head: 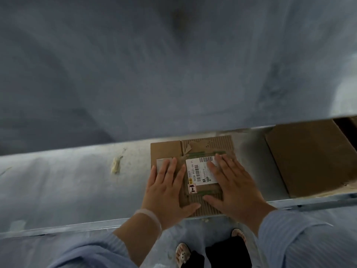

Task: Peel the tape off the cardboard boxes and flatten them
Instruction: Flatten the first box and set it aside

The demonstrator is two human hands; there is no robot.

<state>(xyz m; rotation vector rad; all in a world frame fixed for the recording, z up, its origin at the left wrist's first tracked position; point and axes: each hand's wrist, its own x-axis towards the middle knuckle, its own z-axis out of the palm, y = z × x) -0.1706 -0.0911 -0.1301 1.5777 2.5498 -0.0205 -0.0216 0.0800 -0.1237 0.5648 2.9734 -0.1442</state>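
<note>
Head view: left hand (167,192) and right hand (230,187), fingers spread flat, press cardboard box (193,149) onto the table (77,186), likely to flatten it.

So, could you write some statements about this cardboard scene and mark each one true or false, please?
1. The left hand and the right hand both lie flat on the cardboard box. True.
2. The right hand covers part of the white barcode label. True.
3. The left hand pinches a strip of tape. False: its fingers are straight and press on the box.
4. The box stands upright and closed. False: it lies flattened on the metal surface.
5. A second cardboard piece lies to the right, apart from both hands. True.
</note>
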